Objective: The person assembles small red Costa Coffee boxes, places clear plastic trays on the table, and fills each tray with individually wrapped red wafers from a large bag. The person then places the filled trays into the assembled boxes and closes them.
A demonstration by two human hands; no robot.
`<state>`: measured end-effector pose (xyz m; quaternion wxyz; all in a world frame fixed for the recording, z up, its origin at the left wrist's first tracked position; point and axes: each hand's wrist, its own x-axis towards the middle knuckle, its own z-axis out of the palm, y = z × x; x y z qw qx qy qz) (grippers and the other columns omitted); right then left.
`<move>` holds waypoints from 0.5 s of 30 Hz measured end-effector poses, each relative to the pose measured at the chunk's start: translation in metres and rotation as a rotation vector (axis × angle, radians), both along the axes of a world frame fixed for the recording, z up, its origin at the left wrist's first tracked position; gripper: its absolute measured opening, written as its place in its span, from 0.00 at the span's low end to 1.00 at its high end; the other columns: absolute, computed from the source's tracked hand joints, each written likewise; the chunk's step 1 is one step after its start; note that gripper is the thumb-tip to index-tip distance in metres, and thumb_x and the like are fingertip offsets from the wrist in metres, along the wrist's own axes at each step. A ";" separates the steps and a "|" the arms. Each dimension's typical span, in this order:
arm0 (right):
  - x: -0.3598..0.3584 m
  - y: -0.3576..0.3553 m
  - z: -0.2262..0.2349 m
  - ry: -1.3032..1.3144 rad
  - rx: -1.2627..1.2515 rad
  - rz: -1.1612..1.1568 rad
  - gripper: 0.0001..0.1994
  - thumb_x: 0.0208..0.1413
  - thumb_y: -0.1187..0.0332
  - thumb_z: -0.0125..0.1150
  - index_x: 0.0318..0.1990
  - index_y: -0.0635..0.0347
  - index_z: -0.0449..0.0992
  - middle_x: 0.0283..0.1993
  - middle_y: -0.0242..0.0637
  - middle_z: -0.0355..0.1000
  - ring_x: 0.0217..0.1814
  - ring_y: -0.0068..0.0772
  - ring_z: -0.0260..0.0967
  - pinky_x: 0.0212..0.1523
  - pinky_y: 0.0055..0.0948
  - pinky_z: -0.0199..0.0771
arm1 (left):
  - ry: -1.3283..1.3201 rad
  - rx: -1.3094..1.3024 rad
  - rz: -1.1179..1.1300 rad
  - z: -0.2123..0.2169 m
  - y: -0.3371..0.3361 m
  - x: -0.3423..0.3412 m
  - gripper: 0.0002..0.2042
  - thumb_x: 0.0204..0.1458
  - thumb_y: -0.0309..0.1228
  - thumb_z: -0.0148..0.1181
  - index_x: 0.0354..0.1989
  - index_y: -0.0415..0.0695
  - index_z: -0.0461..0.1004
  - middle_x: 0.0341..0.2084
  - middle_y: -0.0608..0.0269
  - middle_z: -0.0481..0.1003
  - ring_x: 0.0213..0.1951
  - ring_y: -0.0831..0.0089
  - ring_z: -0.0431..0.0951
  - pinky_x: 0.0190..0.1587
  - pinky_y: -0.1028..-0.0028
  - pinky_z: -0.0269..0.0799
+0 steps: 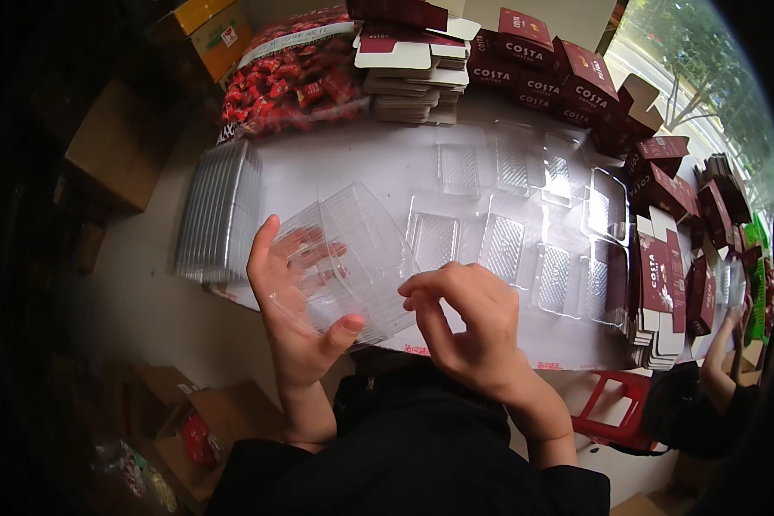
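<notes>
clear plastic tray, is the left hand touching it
Touching. The head view shows the left hand gripping the clear plastic tray, its thumb pressed on the near edge and its fingers behind the wall.

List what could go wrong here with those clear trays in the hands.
The left hand holds a small stack of clear plastic trays that the right hand picks at; they may stick, so two come off together. The thin plastic could crack if pinched hard. A swing of the stack might knock the single trays laid out on the table.
</notes>
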<state>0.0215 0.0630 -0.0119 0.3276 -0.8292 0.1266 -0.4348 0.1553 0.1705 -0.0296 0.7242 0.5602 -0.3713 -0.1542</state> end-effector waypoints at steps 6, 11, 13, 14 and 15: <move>-0.005 -0.048 0.042 0.040 -0.134 -0.215 0.07 0.42 0.81 0.56 0.29 0.59 0.70 0.25 0.33 0.69 0.20 0.30 0.66 0.19 0.25 0.64 | -0.104 -0.164 0.029 -0.035 0.017 0.041 0.40 0.41 0.36 0.64 0.61 0.50 0.45 0.55 0.49 0.55 0.59 0.53 0.56 0.59 0.48 0.50; 0.063 -0.098 0.034 0.204 -0.551 -0.159 0.04 0.43 0.73 0.57 0.29 0.56 0.71 0.28 0.35 0.67 0.28 0.38 0.70 0.24 0.34 0.68 | 0.000 -0.174 0.066 -0.063 0.003 0.050 0.31 0.39 0.30 0.65 0.50 0.55 0.51 0.56 0.55 0.54 0.61 0.54 0.53 0.59 0.48 0.50; 0.083 -0.121 0.014 0.357 -0.650 -0.101 0.04 0.43 0.76 0.56 0.29 0.57 0.70 0.31 0.34 0.68 0.27 0.40 0.69 0.24 0.35 0.68 | -0.020 -0.178 0.112 -0.072 -0.005 0.052 0.31 0.40 0.28 0.64 0.50 0.54 0.51 0.56 0.56 0.53 0.61 0.55 0.54 0.59 0.48 0.52; 0.094 -0.130 0.003 0.430 -0.697 -0.059 0.04 0.44 0.77 0.55 0.29 0.57 0.70 0.33 0.34 0.69 0.26 0.40 0.69 0.24 0.35 0.68 | -0.113 -0.118 0.172 -0.077 -0.006 0.050 0.35 0.39 0.25 0.64 0.54 0.53 0.49 0.55 0.57 0.51 0.61 0.55 0.54 0.58 0.49 0.54; 0.101 -0.138 -0.005 0.475 -0.681 -0.028 0.05 0.43 0.77 0.54 0.30 0.57 0.70 0.34 0.34 0.69 0.27 0.40 0.69 0.25 0.35 0.69 | -0.134 -0.053 0.175 -0.076 -0.004 0.046 0.36 0.38 0.25 0.64 0.55 0.52 0.48 0.56 0.57 0.51 0.61 0.56 0.54 0.58 0.49 0.54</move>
